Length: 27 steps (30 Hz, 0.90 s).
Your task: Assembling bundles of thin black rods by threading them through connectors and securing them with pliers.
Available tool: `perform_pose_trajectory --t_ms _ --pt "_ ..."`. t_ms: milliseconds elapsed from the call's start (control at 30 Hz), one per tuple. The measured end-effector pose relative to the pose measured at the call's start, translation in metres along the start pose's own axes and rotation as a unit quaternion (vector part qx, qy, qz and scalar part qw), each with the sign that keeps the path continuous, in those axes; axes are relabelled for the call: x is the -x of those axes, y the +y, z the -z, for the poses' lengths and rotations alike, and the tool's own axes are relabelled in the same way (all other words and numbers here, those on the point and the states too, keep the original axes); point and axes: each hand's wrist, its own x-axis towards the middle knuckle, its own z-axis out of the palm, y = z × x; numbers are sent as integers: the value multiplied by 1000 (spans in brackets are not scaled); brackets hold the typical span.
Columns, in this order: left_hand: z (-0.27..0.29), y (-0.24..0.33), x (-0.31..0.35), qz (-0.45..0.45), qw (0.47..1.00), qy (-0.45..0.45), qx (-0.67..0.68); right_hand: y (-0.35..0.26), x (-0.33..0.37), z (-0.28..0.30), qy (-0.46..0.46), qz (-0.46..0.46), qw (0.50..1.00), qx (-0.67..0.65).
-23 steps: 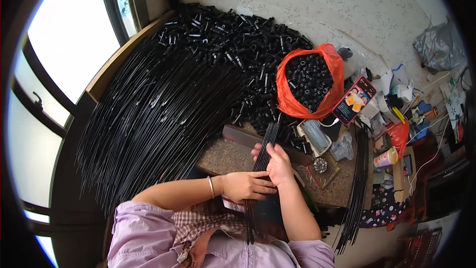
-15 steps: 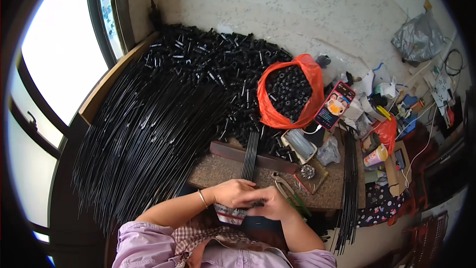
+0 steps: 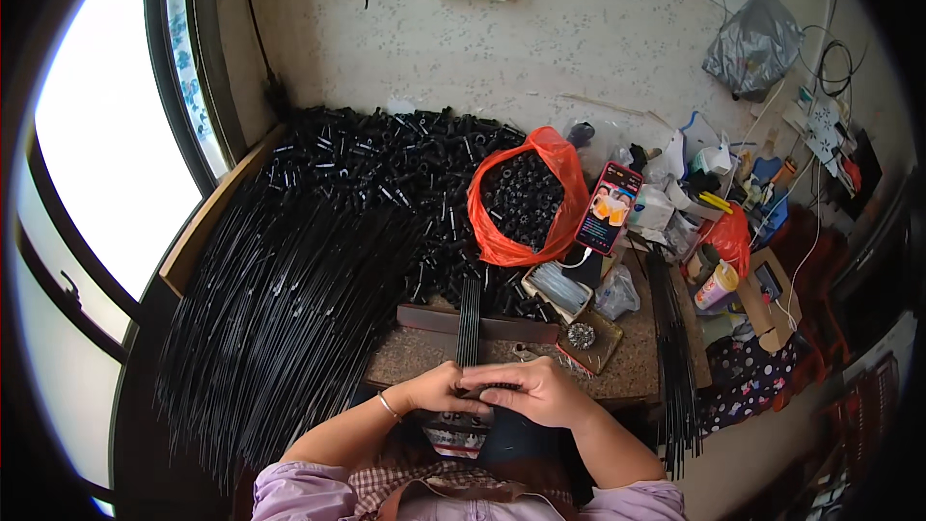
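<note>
A bundle of thin black rods (image 3: 470, 323) lies across a dark bar on the bench and runs toward me. Its near end goes under my left hand (image 3: 439, 390), whose fingers are curled closed around it. My right hand (image 3: 540, 391) lies against the left one, fingers together over its fingertips and thumb below. Something dark shows between that thumb and the fingers, too covered to name. The dark bar (image 3: 521, 328) rests crosswise just beyond both hands. The head of a pair of pliers (image 3: 523, 352) shows beside my right hand, which hides the rest.
Many long black rods (image 3: 280, 328) spread at the left, below a heap of black plastic parts (image 3: 386, 150). A red bag (image 3: 571, 193) holds small black pieces. Right of it stand a phone (image 3: 610, 207), a tray of clear strips (image 3: 561, 289) and more black rods (image 3: 675, 357).
The view has tilted up, showing more wall. My right hand, blurred and lower before, is now flatter and pressed against my left. It now covers most of the pliers.
</note>
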Motion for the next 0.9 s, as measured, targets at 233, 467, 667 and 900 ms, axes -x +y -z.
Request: perform_pose_trajectory --t_ms 233,467,667,900 --pt "37 73 -44 -142 982 46 113 11 -30 40 -31 69 939 -335" --pt "22 58 -39 -28 981 -20 191 113 -20 108 284 -219 812 460" --pt "46 64 -60 -52 979 -27 195 127 -22 113 293 -141 796 510" --pt "37 70 -55 -55 968 -114 214 117 -14 115 221 -133 809 528"
